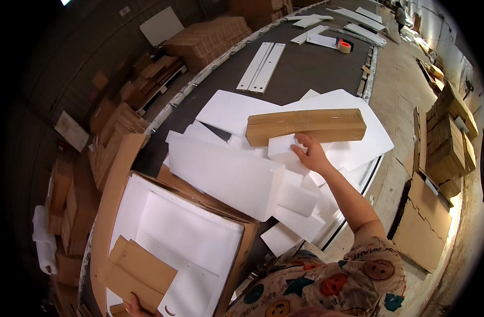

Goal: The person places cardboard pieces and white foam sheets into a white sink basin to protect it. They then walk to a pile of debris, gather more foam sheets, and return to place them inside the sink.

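My right hand [311, 154] reaches out over the pile and grips a small white foam block [280, 149] between thumb and fingers. Just behind it lies a long brown cardboard box [305, 126]. Low in the picture, my left hand [136, 307] holds a folded brown cardboard piece [139, 268] by its near edge. That piece is over an open carton [248, 240] lined with white foam [186, 224]. A white panel with small holes [192, 267] shows inside the carton. Only part of my left hand is in the picture.
White foam sheets [226, 171] and smaller foam pieces [297, 199] lie heaped beside the carton. Farther along the dark table are white boards [261, 67] and an orange tape roll [344, 47]. Stacked cartons [207, 42] stand left; more cardboard [424, 224] leans at right.
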{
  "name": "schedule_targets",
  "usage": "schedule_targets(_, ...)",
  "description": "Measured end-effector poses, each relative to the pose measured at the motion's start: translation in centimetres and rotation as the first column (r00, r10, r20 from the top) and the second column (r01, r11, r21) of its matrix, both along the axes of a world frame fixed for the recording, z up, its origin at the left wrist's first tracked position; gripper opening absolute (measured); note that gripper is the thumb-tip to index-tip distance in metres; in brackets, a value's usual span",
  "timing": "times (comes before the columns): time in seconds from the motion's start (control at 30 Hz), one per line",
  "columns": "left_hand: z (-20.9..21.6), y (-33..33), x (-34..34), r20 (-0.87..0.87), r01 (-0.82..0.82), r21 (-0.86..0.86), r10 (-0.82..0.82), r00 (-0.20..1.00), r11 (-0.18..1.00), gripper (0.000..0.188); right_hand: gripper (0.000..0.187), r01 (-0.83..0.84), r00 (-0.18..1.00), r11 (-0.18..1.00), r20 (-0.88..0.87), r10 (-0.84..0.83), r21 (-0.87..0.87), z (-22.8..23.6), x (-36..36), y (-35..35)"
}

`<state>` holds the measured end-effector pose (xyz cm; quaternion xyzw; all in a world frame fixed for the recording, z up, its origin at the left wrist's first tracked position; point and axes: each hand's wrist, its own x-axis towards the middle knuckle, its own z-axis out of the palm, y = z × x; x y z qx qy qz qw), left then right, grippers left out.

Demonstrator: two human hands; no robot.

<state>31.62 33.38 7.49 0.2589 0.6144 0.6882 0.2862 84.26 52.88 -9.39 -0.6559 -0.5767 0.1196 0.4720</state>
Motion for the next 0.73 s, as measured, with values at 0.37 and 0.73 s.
schedule_targets(0.37, -0.4, 2.4, -1.0, 0.019, 0.181, 0.039, -0.182, 0.983, 0.983, 0.047, 0.04, 0.025, 0.997, 0.991, -0.067, -0.034, -0.134, 2.1, -0.2, -1.4)
schedule_targets(0.73, -4.2, 2.1, -4.4, 0.253, 0.402, 0.146, -0.427, 0.868, 0.904, 0.064, 0.025, -0.224, 0.956, 0.877, -0.079, 0.282, 0.424, 14.5, -9.3, -6.6)
